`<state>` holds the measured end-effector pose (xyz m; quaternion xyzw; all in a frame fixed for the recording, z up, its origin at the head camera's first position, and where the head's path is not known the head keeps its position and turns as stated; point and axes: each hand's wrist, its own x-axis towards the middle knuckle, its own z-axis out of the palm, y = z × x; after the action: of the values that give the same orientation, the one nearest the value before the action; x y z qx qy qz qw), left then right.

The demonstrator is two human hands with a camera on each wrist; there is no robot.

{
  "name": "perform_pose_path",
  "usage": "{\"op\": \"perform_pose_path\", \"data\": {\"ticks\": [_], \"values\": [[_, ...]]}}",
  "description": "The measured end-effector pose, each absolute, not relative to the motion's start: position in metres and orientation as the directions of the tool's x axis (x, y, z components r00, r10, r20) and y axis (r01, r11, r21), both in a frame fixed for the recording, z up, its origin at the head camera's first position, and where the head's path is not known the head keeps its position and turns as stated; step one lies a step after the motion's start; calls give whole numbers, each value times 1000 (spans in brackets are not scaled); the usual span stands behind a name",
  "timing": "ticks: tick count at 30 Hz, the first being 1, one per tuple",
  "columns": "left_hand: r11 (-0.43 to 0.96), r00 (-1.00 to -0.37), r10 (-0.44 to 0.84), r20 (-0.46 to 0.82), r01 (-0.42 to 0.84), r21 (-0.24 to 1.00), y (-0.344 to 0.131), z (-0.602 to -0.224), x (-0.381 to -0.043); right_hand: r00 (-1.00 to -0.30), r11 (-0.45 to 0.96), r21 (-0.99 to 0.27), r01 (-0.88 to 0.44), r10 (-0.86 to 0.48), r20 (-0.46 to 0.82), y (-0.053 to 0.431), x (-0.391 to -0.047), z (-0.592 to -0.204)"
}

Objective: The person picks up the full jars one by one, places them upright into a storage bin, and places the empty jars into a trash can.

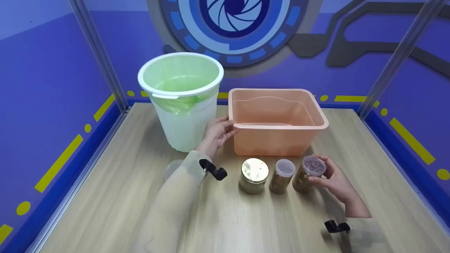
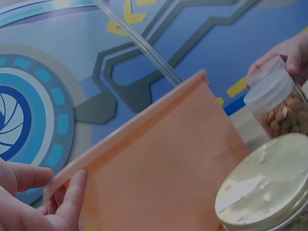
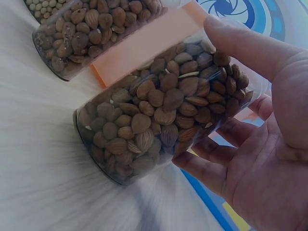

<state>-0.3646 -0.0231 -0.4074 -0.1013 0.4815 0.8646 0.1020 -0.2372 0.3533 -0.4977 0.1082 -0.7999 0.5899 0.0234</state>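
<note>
A pale wood worktop (image 1: 228,225) carries everything. Far left stands a white bin (image 1: 191,126) with a green liner (image 1: 184,102); just right of it sits a peach tub (image 1: 270,142), its near left corner pinched between the left hand's (image 1: 218,133) thumb and fingers. Nearer me, three jars make a row: a gold-lidded jar (image 1: 252,186) at left, an almond jar (image 1: 301,181) at right, the right hand (image 1: 334,181) curled round it, and a slimmer jar (image 1: 279,183) between.

Almond jar (image 3: 163,110) clear, glossy plastic; peach tub (image 1: 270,142) smooth plastic; gold lid (image 1: 255,170) shiny, metallic; tabletop (image 1: 246,225) wood-grained.
</note>
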Motion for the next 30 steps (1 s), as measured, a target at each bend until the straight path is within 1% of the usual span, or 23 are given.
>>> {"op": "perform_pose_path", "data": {"ticks": [12, 19, 24, 30], "values": [[-519, -969, 61, -239, -235, 822, -22, -415, -366, -981, 354, -916, -189, -117, 157, 354, -237, -497], [-509, -972, 45, -233, -223, 832, -22, -416, -367, -982, 364, -912, -187, -96, 163, 353, -238, -496], [-529, -972, 45, -229, -217, 821, -22, -417, -366, -981, 363, -911, -195, -92, 174, 353, -236, -495], [-552, -973, 61, -221, -217, 805, -20, -417, -366, -984, 364, -914, -178, -54, 170, 353, -231, -480]]}}
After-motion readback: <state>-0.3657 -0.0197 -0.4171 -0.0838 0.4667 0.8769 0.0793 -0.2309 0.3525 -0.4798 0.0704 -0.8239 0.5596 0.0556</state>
